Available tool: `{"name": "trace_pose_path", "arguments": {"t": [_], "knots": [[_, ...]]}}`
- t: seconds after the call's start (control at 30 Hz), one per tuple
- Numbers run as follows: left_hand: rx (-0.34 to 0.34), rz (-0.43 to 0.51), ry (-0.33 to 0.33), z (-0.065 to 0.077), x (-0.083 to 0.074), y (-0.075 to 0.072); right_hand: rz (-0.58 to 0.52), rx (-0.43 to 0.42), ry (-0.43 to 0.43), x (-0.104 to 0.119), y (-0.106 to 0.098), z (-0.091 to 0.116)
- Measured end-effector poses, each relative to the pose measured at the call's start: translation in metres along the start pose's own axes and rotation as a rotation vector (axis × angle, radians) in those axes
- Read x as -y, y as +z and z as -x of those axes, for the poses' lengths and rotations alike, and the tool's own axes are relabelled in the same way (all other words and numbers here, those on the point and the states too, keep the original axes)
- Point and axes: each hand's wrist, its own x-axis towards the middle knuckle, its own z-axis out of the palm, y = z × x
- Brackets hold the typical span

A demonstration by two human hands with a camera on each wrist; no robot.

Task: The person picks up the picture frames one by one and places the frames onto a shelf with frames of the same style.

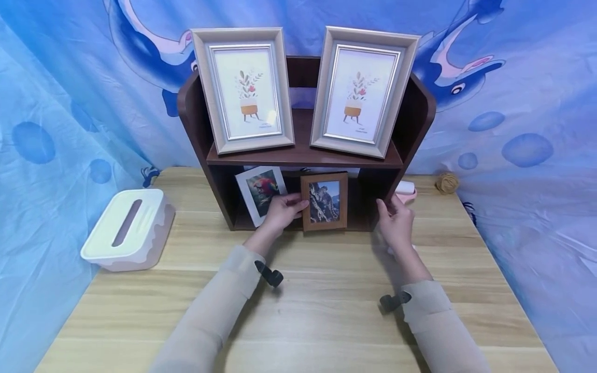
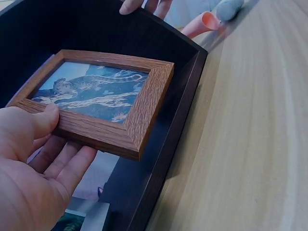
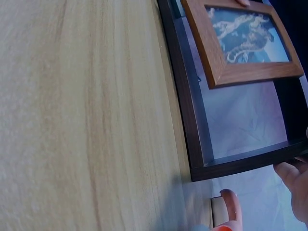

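Observation:
My left hand (image 1: 278,213) pinches the left side of a brown wooden picture frame (image 1: 346,203), thumb on the front and fingers behind. The frame, with a picture of a spotted cat on rocks, is in the lower compartment of a dark brown shelf (image 1: 305,163). Left of it, a white picture frame (image 1: 249,194) with a parrot picture leans at a tilt, partly behind my left hand. My right hand (image 1: 398,225) grips the front edge of the shelf's right side panel, thumb and fingers on opposite faces. In the right wrist view only part of that hand (image 3: 299,190) shows.
Two beige picture frames (image 1: 288,119) (image 1: 318,119) with plant prints stand on the upper shelf. A white tissue box (image 1: 158,243) sits at the table's left. Right of the shelf are a pink and white object (image 1: 408,192), partly hidden, and a ball of twine (image 1: 446,183).

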Motion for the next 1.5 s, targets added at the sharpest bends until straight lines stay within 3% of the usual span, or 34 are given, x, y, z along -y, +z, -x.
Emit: {"name": "trace_pose_path", "arguments": {"t": [0.6,0.77,1.2,1.5], "knots": [[0.006,-0.093,-0.049,-0.047,0.003,0.019,-0.005,0.021,-0.015,0.000,0.006,-0.005],[-0.001,-0.115,-0.021,-0.057,0.001,0.027,0.008,0.019,-0.003,0.000,0.007,-0.004],[-0.009,-0.059,0.004,-0.067,0.009,0.036,0.016,0.041,0.013,-0.001,0.006,-0.002],[0.000,-0.142,0.021,-0.069,0.011,0.046,0.060,0.021,0.023,-0.002,-0.001,-0.001]]}}
